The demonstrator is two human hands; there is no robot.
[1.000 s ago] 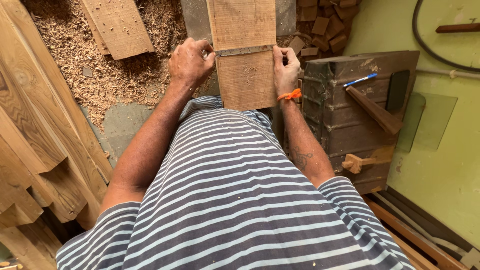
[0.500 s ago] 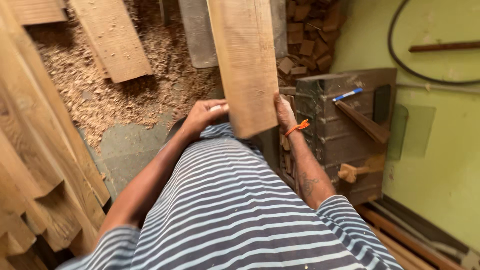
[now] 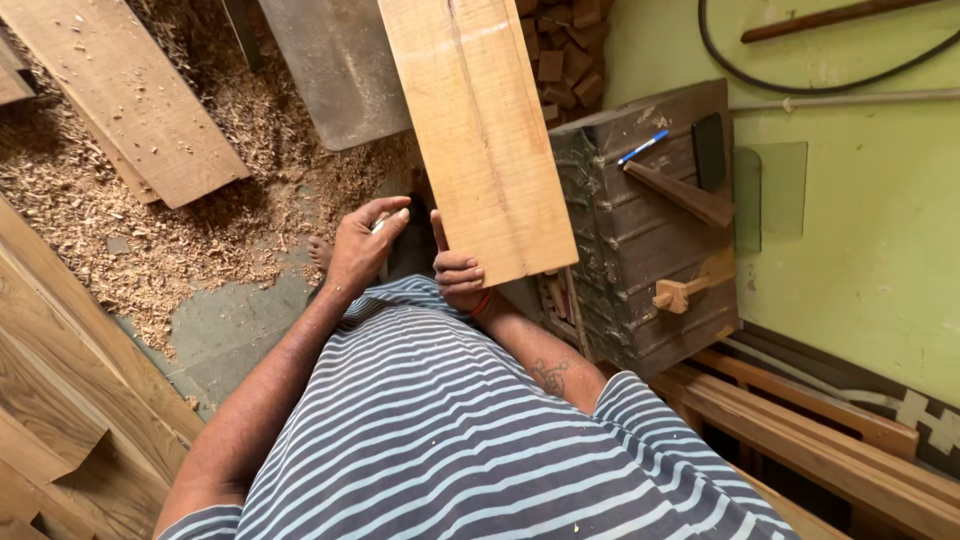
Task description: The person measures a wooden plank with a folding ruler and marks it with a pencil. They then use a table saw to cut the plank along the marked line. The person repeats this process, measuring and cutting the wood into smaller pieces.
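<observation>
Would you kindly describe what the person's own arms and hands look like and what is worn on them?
Both forearms are bare below the short sleeves of a grey and white striped shirt. The right hand has an orange band at the wrist, and a dark tattoo marks that forearm. The left hand wears nothing.

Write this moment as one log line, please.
right hand: grips lower edge of wooden plank | left hand: open, off the plank | floor: wood shavings | right of plank: dark metal box

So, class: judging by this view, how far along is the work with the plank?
Done: shavings already litter the floor. In hand: the right hand grips the plank at its near end, tilted; the left hand is open beside it. Left: the plank is not yet set down.
</observation>
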